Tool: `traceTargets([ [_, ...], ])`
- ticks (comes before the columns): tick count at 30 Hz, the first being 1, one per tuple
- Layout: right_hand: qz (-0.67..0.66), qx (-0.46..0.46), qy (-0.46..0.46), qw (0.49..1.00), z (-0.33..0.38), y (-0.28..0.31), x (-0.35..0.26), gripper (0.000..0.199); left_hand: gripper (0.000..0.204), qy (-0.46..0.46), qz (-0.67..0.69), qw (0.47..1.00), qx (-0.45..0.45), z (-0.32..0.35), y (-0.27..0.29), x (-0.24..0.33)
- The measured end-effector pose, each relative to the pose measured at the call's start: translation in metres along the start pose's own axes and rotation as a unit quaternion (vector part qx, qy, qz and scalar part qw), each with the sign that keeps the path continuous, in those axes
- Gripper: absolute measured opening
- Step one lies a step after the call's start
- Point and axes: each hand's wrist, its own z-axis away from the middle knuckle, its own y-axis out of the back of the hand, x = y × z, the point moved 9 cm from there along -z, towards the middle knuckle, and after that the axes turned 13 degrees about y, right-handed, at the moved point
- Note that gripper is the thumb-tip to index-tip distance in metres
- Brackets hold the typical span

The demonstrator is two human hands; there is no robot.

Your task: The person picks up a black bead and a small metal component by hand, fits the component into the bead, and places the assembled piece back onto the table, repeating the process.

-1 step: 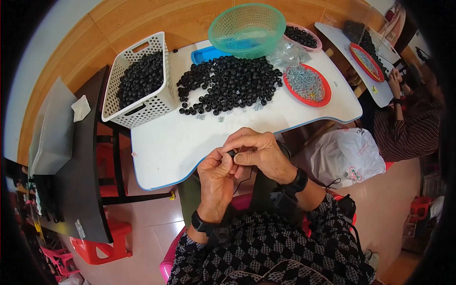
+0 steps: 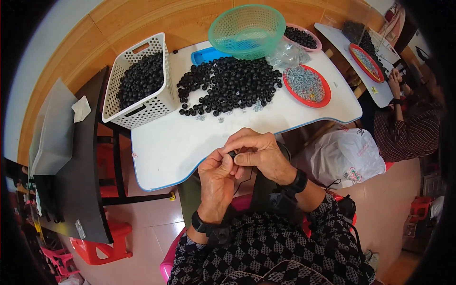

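In front of the table's near edge, my left hand [image 2: 216, 176] pinches a small round black part [image 2: 232, 154] between thumb and fingers. My right hand [image 2: 267, 156] meets it there, its thumb and fingertips closed at the same part. Whether my right fingers also hold a smaller piece is hidden. Beyond my hands a heap of similar black round parts [image 2: 237, 83], many with a hole, lies loose on the white table [image 2: 161, 156]. To the right of the heap, a red plate [image 2: 327, 95] holds many tiny silvery-clear pieces. A few such pieces lie along the heap's near edge.
A white perforated basket [image 2: 161, 102] full of black parts stands at left. At the back are a green colander [image 2: 247, 28], a blue tray [image 2: 202, 56], a clear bag [image 2: 287, 53] and a pink bowl [image 2: 319, 45]. A white plastic bag [image 2: 346, 154] and another person's hands [image 2: 395, 83] are at right.
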Motion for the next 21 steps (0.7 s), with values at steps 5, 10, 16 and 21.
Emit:
traceTargets([
  [5,0.012,0.024,0.022,0.999,0.002,-0.003,-0.019,0.030,0.021,0.000,-0.009,1.000,-0.018,0.007,-0.014,0.001],
  [10,0.021,0.042,0.058,0.997,0.001,0.000,-0.017,0.026,0.018,0.029,0.004,0.999,-0.020,0.007,-0.012,-0.005],
  [16,0.050,0.018,0.002,0.999,-0.004,0.017,0.014,0.022,0.023,0.052,-0.001,0.998,-0.032,-0.019,0.006,-0.010],
  [21,0.089,-0.014,0.049,0.995,-0.010,0.027,0.036,0.034,0.027,0.101,0.045,0.993,-0.049,-0.044,0.026,-0.014],
])
